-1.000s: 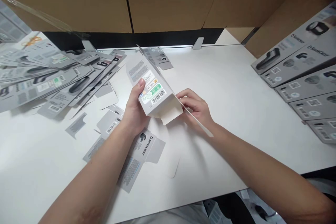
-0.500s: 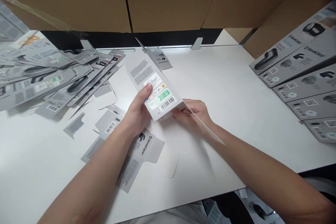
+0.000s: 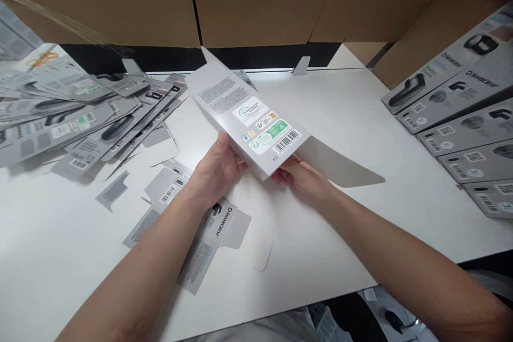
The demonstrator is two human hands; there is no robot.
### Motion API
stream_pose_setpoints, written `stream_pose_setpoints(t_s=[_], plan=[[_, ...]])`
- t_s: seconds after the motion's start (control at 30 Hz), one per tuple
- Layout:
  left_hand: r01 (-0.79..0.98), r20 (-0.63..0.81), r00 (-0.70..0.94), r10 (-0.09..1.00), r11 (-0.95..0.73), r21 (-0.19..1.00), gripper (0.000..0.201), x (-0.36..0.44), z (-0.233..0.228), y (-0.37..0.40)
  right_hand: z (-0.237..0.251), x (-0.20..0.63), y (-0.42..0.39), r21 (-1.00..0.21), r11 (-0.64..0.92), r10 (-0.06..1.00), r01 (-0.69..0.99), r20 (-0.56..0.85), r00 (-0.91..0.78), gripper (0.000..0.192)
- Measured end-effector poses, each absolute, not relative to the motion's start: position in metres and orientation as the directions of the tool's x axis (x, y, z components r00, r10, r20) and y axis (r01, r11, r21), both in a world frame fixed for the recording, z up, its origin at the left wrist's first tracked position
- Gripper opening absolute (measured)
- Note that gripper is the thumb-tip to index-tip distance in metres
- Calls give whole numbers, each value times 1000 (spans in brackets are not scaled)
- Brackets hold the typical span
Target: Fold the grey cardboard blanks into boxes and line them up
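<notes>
Head view: both of my hands are on a half-formed grey carton point(image 3: 248, 117), held up off the white table point(image 3: 360, 133), mid-frame, long axis running away from me and to the left.

Handling, my read: thin printed card, very light, hollow, so it creases or crushes if pinched on a flat panel. Glossy print, probably a bit slick. Best grip is along the folded edges near the barcode end, where the corners give stiffness. The long loose flap point(image 3: 340, 163) sticking out to the right looks floppy, no good as a handle.

Left hand point(image 3: 218, 168): fingers curled around the near-left edge, thumb on the printed face, wrapped under. Moderately closed, gripping the carton.

Right hand point(image 3: 304, 181): under the near end, fingertips pressing the carton's underside or end flaps. Partly closed; how far the fingers wrap I cannot tell, the carton hides them.

Around: fanned pile of flat blanks point(image 3: 80, 117) at left, one flat blank point(image 3: 208, 240) under my left forearm, finished boxes point(image 3: 460, 101) stacked at right.
</notes>
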State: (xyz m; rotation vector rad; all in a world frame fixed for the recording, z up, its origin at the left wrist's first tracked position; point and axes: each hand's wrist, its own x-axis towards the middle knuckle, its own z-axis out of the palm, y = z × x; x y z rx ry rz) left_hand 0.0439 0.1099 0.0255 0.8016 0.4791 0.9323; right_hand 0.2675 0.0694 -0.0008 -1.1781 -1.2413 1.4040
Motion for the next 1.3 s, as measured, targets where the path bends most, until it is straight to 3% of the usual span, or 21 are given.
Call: stream_pose_setpoints(t_s=[0.13, 0.27, 0.4, 0.57, 0.77, 0.93, 1.1, 1.3], plan=[[-558, -32, 533, 845, 380, 737, 82, 42, 26, 107, 2, 266, 68, -996, -86, 960, -15, -79, -270, 62], [-593, -86, 516, 852, 428, 682, 77, 43, 32, 106, 3, 263, 65, -998, -67, 972, 9, -68, -224, 69], [-676, -68, 319, 945, 277, 683, 63, 48, 38, 111, 6, 262, 63, -995, -77, 996, 62, -80, -45, 69], [-742, -50, 54, 997, 73, 666, 44, 45, 37, 122, 11, 263, 68, -988, 116, 969, 100, 135, 207, 76], [-749, -57, 13, 998, 48, 661, 37, 43, 37, 124, 10, 264, 74, -940, 215, 927, 264, 281, 247, 65], [-746, -31, 2, 1000, 22, 666, 46, 44, 37, 124, 9, 261, 71, -896, 266, 908, 357, 357, 221, 60], [-724, -59, 33, 998, 65, 687, 44, 44, 40, 122, 7, 261, 71, -899, 247, 914, 362, 340, 221, 49], [-681, -49, 94, 994, 100, 725, 62, 45, 38, 116, 9, 264, 73, -903, 213, 904, 373, 328, 276, 47]])
